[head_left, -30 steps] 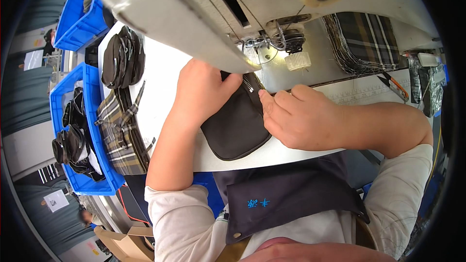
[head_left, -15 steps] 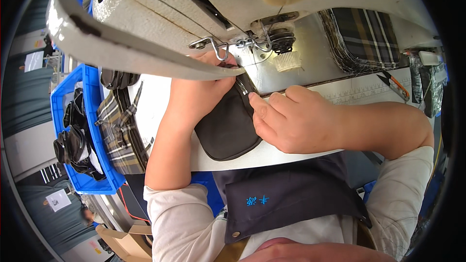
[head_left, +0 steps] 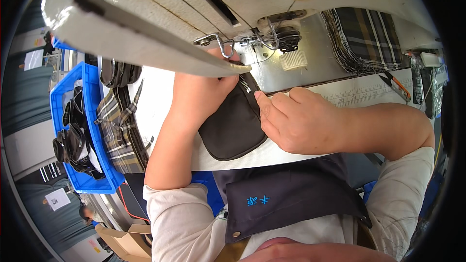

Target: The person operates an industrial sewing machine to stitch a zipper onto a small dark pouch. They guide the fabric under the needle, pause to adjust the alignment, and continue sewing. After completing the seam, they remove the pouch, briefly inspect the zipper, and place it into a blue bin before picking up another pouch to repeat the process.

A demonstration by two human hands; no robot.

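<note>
Head view: right hand (head_left: 301, 121) pinches the black zippered pouch (head_left: 233, 131); left hand (head_left: 200, 94), partly hidden, grips unclearly; best keep fabric flat.

Pouch (head_left: 230, 131) before sewing machine (head_left: 194, 19), bin (head_left: 92, 97) left, fabric stack (head_left: 366, 39) right, snips (head_left: 397, 86) before it

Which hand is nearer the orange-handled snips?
The right hand: it is left of the snips, at the right edge of the pouch. The left hand is farther left, across the pouch.
</note>
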